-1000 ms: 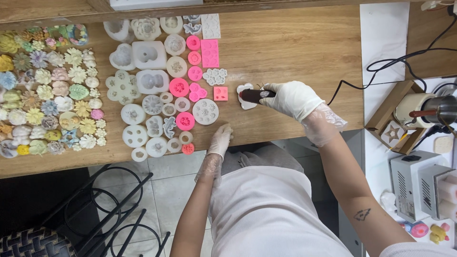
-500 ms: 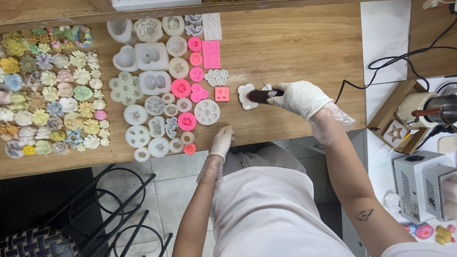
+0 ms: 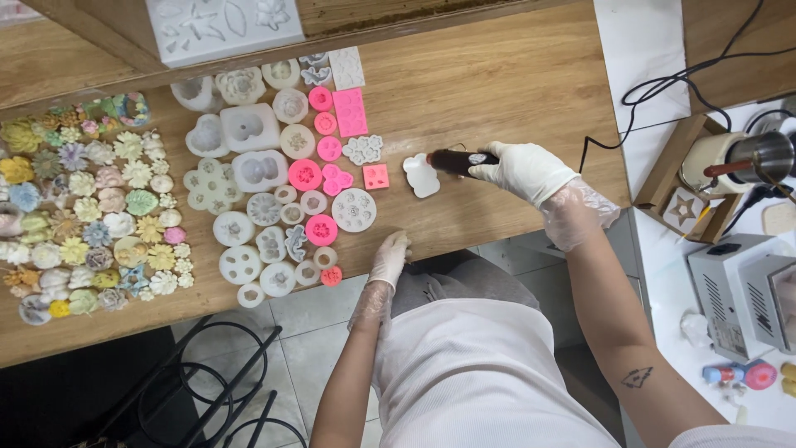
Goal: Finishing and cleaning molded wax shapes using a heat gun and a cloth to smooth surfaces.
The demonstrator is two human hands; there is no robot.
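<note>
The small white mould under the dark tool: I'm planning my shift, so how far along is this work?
Looks done: a block of finished pastel flower pieces lies at the wooden table's left. In hand: the gloved right hand holds a dark cylindrical tool over the small white mould; the gloved left hand rests on the table edge. Likely left: the many white and pink silicone moulds, contents unclear.

Bare wood between my right hand (image 3: 526, 170) and left hand (image 3: 390, 257): open lane along the table's front edge. Also open above my right hand, up to the shelf edge. Leftward is blocked: white and pink molds (image 3: 282, 174) packed tight, then the colored flower pieces (image 3: 83, 207). To the right, the black cable (image 3: 663, 87) and cardboard box (image 3: 688, 187) crowd the table end.
</note>
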